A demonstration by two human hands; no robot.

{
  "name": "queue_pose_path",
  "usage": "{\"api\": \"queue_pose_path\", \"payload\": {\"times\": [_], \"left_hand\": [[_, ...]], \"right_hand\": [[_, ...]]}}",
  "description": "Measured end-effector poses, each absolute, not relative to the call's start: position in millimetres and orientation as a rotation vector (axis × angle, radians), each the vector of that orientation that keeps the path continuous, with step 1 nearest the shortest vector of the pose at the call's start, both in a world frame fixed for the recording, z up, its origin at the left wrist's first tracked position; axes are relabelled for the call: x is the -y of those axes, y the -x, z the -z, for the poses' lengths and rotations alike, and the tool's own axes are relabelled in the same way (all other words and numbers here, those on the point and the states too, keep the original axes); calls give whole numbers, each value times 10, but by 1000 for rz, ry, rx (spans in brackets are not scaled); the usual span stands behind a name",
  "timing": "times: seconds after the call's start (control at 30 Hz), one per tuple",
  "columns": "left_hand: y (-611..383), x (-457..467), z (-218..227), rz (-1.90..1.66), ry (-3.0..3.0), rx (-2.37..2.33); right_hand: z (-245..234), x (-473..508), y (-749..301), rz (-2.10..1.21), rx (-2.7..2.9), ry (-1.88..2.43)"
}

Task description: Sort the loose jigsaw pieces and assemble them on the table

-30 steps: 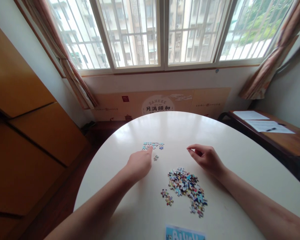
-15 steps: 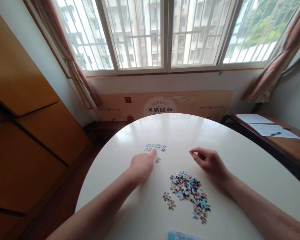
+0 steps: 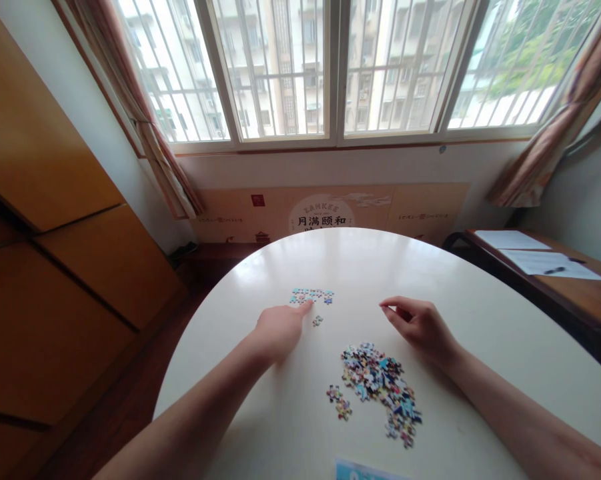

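Left grip point(image 3: 279, 328) points forward; right grip point(image 3: 423, 325) curls, fingertips together.

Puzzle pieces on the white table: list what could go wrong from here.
1. The left hand has a finger at the near edge of the laid rows; a slip might push them out of line.
2. A loose piece lies just beside that hand and could be nudged away.
3. The right hand is close to the pile, so pulling it back low might scatter some pieces.

The head camera looks down across the table point(image 3: 353, 287).
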State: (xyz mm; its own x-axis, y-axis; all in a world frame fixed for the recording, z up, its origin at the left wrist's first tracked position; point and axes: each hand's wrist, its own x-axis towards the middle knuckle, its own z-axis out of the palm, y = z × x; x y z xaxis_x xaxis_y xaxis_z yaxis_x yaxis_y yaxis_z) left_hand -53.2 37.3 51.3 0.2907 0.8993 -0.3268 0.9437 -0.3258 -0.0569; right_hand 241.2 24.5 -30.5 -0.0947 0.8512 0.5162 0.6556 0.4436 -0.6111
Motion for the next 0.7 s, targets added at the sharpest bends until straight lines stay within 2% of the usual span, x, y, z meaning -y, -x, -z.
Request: {"api": "queue_pose_path", "payload": {"times": [0.7], "left_hand": [[622, -325, -562, 335, -2444, -1649]], "right_hand": [[305, -240, -2405, -321, 1816, 1299]]}}
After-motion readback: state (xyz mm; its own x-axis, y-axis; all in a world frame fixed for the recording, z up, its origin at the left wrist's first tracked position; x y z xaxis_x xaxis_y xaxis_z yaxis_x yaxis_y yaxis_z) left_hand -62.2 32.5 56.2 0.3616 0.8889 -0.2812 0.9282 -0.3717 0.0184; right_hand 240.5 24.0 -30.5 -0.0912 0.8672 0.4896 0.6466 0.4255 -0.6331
